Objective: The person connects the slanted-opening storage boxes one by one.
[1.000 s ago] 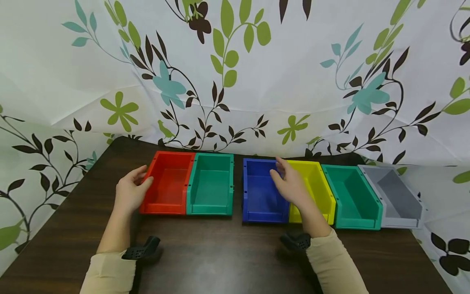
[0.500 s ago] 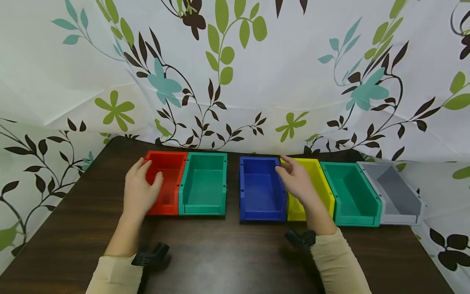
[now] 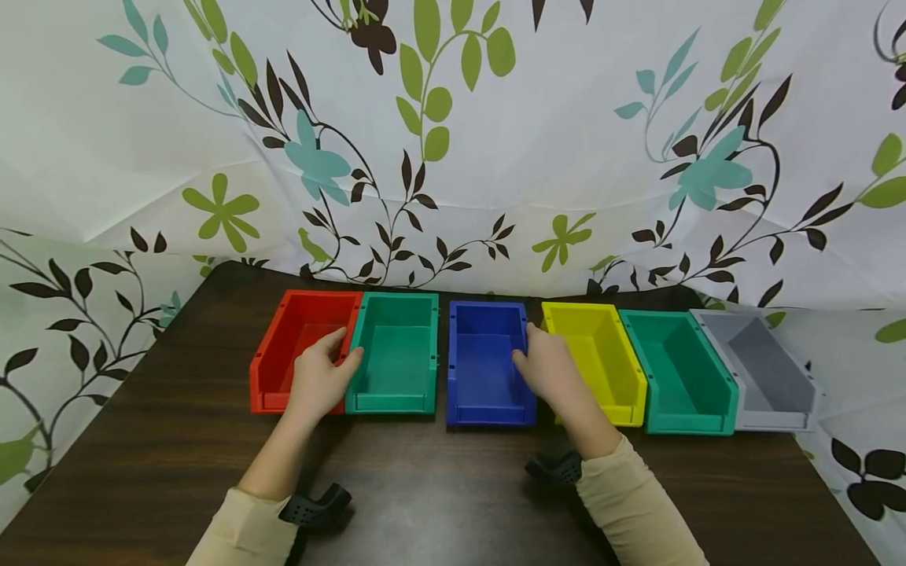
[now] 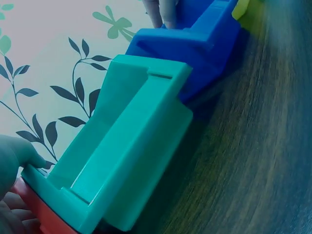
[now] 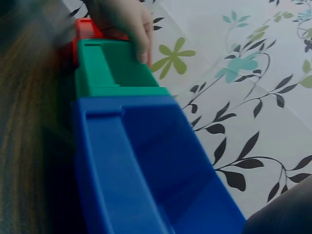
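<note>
My left hand (image 3: 318, 379) is over the join between a red storage bin (image 3: 272, 373) and a green storage bin (image 3: 398, 358). Its thumb reaches over the green bin's left wall while the fingers lie on the red side, pinching the wall edges. Right of a narrow gap stands a blue storage bin (image 3: 488, 373). My right hand (image 3: 555, 369) grips this bin's right wall, thumb inside and fingers outside; in the right wrist view only a dark edge of that hand shows. All three bins look empty inside.
To the right stand a yellow bin (image 3: 602, 354), a second green bin (image 3: 683, 385) and a grey bin (image 3: 760, 377), side by side. They rest on a dark wooden table (image 3: 425, 487). Behind hangs a leaf-patterned cloth (image 3: 566, 141).
My left hand has moved right, from the red bin's left side to its join with the green bin. The blue bin has slid left with my right hand, opening a gap beside the yellow bin.
</note>
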